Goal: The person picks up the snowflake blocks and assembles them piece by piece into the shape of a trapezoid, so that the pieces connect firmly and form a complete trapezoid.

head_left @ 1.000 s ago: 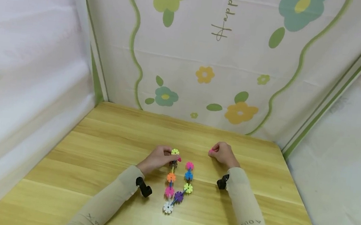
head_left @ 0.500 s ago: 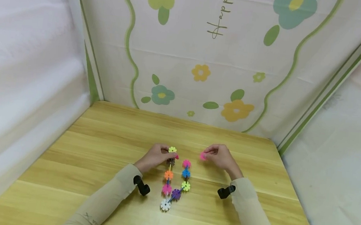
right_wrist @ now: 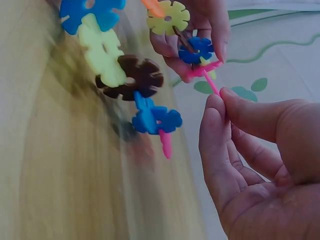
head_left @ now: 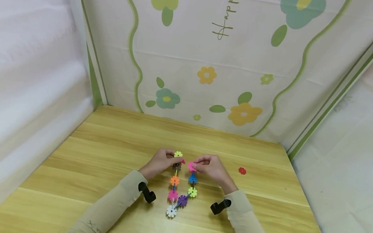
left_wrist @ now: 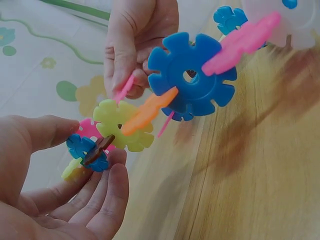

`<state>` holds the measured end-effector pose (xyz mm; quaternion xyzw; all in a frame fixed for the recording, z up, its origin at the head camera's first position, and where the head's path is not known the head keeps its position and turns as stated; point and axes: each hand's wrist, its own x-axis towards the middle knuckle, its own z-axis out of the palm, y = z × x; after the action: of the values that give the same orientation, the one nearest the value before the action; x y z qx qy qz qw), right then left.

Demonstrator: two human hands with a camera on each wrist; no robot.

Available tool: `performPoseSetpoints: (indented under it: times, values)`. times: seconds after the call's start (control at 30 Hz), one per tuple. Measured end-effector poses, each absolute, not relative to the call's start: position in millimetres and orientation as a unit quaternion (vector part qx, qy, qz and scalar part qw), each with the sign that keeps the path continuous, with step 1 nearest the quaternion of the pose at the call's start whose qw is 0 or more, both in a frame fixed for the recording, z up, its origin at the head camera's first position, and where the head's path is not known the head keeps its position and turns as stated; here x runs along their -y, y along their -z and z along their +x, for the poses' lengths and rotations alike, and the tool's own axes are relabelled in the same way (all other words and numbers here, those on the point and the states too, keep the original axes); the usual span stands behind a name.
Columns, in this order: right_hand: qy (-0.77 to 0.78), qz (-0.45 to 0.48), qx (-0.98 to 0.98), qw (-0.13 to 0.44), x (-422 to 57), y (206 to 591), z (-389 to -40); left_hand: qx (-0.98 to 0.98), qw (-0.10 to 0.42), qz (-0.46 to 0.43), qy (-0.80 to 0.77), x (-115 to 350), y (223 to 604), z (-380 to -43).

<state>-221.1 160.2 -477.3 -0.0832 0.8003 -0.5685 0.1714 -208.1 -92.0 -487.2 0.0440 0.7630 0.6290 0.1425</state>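
A chain of interlocked plastic snowflake discs [head_left: 173, 195] in many colours forms a U shape between my hands. My left hand [head_left: 160, 163] grips its left end; the left wrist view shows the thumb and fingers around a pink disc [left_wrist: 89, 128] and a blue disc [left_wrist: 80, 150]. Thumb and fingertips of my right hand [head_left: 214, 170] pinch a separate pink snowflake disc [right_wrist: 212, 82]. In the right wrist view, this disc stands edge-on against the pink one at the left hand's end. Whether their slots are joined, I cannot tell. The chain's other end, a pink disc [right_wrist: 166, 145], hangs free.
A single red snowflake disc [head_left: 242, 170] lies on the wooden table [head_left: 121, 132] right of my right hand. Fabric walls with printed flowers [head_left: 245, 114] stand behind the table and at both sides. A black wrist camera [head_left: 220, 207] sits on each sleeve.
My right hand has moved left with the pink disc, up to the chain's end by my left hand. The red disc on the table has come into view. My left hand keeps its grip.
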Motion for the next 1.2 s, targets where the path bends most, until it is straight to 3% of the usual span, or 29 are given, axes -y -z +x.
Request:
performPoseSetpoints:
  times: [0.3,0.67,1.2]
  values:
    - [0.591,-0.061,-0.784,0.182,-148,479,-220,-0.765,0.142,0.043,-0.627,92,484,-207]
    - [0.595,-0.038,-0.792,0.129,-134,475,-217,-0.761,0.124,0.046,-0.635,91,486,-209]
    - [0.505,-0.186,-0.823,0.180,-146,468,-232,-0.764,0.204,0.131,-0.598,100,486,-216]
